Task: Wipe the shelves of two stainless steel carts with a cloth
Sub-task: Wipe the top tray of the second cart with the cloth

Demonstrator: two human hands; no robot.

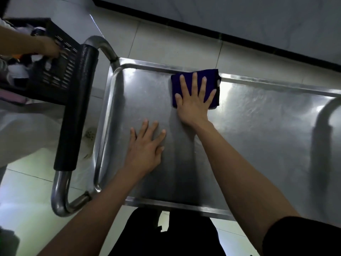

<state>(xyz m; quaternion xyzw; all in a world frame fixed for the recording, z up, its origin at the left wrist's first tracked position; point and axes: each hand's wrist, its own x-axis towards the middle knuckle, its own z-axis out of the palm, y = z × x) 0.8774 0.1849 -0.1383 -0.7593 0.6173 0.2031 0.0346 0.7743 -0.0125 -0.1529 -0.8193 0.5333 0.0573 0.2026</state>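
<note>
head view: right hand (193, 100) is laid flat, fingers straight, on folded dark blue cloth (195, 84) at far rim of stainless steel cart shelf (258, 126). left hand (145, 145) is pressed flat nearer, empty. shelf's long axis runs rightward. black slotted plastic crate (55, 71), contents unclear, is held by another person.

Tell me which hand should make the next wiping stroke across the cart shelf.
The right hand. It already lies flat, fingers spread, on the blue cloth near the far rim of the shelf. The left hand rests bare on the steel nearer the handle, likely better for bracing.
</note>
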